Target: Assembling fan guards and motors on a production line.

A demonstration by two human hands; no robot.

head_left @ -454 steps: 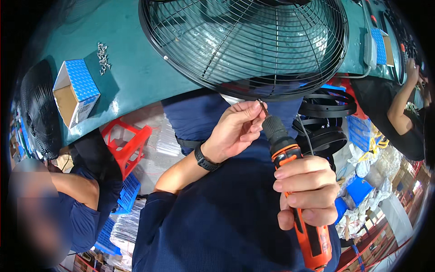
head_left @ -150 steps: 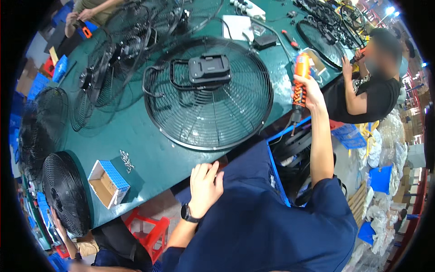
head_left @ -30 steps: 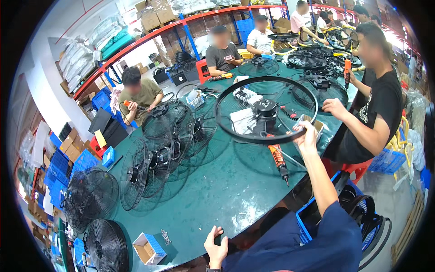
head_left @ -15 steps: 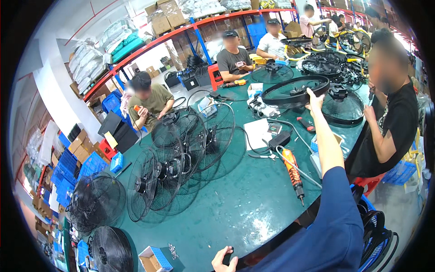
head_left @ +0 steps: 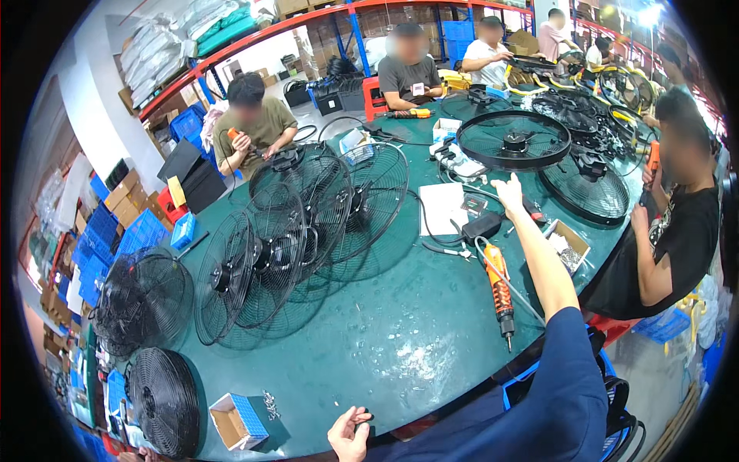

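Note:
My right arm reaches across the green table, and my right hand [head_left: 506, 194] is empty with its fingers stretched out. Just beyond the fingertips, a round black fan [head_left: 514, 142] with a deep rim lies on other fan parts. Low in the picture, at the table's near edge, my left hand [head_left: 350, 433] has its fingers curled around a small black piece whose kind I cannot make out. An orange electric screwdriver [head_left: 499, 296] with a grey cable lies beside my right forearm.
Several wire fan grilles with motors [head_left: 289, 239] stand tilted at left centre; stacked black grilles [head_left: 163, 400] lie near left. A small blue-and-white box [head_left: 237, 422] sits beside loose screws [head_left: 271, 406]. Another screw box [head_left: 568, 245] is right of my forearm. Co-workers sit around the table.
My right hand has let go of the round fan, which now lies flatter and farther off, and has drawn back from it. My left hand has shifted slightly left in the picture.

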